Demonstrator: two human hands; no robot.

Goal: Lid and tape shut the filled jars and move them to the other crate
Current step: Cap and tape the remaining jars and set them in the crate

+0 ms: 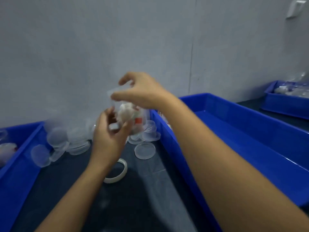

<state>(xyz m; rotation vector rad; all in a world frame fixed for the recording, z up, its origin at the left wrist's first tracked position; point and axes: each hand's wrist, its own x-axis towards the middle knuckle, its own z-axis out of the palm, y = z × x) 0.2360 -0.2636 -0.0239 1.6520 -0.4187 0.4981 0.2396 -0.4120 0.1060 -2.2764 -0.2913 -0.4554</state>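
A clear plastic jar (130, 114) with white stuffing and a red mark inside is held up above the dark table. My left hand (108, 138) grips the jar's lower part from the left. My right hand (142, 91) is over the jar's top, its curled fingers holding a clear lid (115, 91) at the jar's mouth; the frame is blurred there. A roll of whitish tape (117, 173) lies on the table below my left wrist. Loose clear lids (144, 150) lie scattered behind it.
A large blue crate (234, 124) stands to the right, its floor bare where visible. Another blue crate (18, 148) at the left holds filled jars. A third blue crate (284, 97) with clear items sits far right. A grey wall rises behind.
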